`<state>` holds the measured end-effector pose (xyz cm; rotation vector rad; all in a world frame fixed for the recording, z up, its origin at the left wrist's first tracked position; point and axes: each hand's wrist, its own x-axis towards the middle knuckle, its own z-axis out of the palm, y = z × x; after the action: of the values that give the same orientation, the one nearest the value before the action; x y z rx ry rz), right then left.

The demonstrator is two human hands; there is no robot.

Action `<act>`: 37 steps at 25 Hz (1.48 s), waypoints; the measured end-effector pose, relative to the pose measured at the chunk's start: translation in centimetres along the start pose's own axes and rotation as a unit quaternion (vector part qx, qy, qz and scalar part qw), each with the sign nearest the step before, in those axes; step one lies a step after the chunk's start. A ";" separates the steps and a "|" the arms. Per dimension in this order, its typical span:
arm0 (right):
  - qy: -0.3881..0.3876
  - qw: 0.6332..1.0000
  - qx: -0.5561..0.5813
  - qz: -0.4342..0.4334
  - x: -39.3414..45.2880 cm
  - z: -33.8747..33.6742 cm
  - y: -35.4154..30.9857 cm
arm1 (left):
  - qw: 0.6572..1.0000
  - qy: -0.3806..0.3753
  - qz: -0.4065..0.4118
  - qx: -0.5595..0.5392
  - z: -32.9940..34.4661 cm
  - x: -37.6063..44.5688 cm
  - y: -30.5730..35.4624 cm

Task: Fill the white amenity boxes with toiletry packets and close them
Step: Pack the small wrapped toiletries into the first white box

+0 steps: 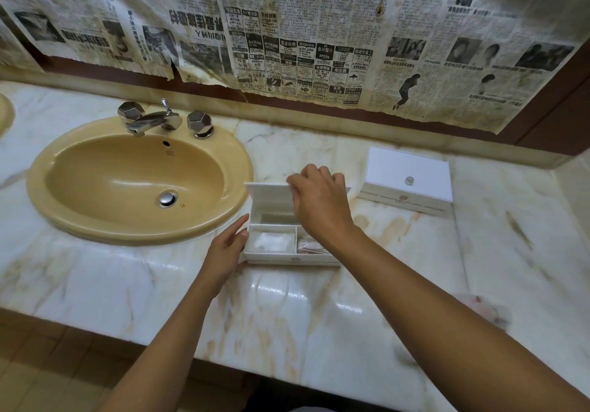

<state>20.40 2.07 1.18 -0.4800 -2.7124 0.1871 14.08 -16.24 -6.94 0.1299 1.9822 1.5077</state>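
Marble counter [319, 309] under a newspaper-covered wall [319, 28], beige sink [137, 181] at 9 o'clock of the open box [289, 239]. Right hand [319, 200] reaches over the box, fingers curled on the top edge of the raised lid [271, 196]; left hand [228, 245] lies flat, fingers together, against the box's left wall. Open box sits mid-counter: white packet [274, 241] front-left, packets [308, 247] front-right partly hidden; closed box [407, 180] at 2 o'clock.

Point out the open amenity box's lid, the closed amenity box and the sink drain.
Open box lid [271, 197]: head view, on the raised lid's inner face, left of the right hand.
Closed amenity box [407, 170]: head view, on its flat top.
Sink drain [168, 199]: head view, on the chrome stopper.
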 end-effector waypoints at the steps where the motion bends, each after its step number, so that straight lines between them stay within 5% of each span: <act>1: 0.000 1.000 0.005 -0.006 -0.9 0.2 0.0 | 1.000 0.001 0.005 0.004 -0.1 0.1 -0.2; 12: -0.113 0.993 0.011 -0.016 -8.2 3.5 0.0 | 0.998 0.035 -0.017 -0.045 1.0 -0.8 1.2; 17: -0.084 0.995 0.046 -0.005 -8.4 3.3 0.2 | 0.998 0.051 0.028 -0.024 1.2 -0.5 0.3; 21: -0.079 0.985 0.064 0.136 -7.7 2.8 1.2 | 0.995 0.079 0.048 0.031 1.2 0.0 -0.6; 25: -0.141 0.903 0.254 0.316 -8.1 3.0 2.0 | 0.994 0.085 0.047 0.055 1.7 -0.2 -0.3; 37: -0.090 0.857 0.351 0.366 0.8 4.4 3.7 | 0.976 0.089 0.145 0.137 2.9 8.0 6.5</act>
<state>19.08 5.53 -3.27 -1.2543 -2.2273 1.4103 7.45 -8.10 -4.90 0.4303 2.3939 1.4526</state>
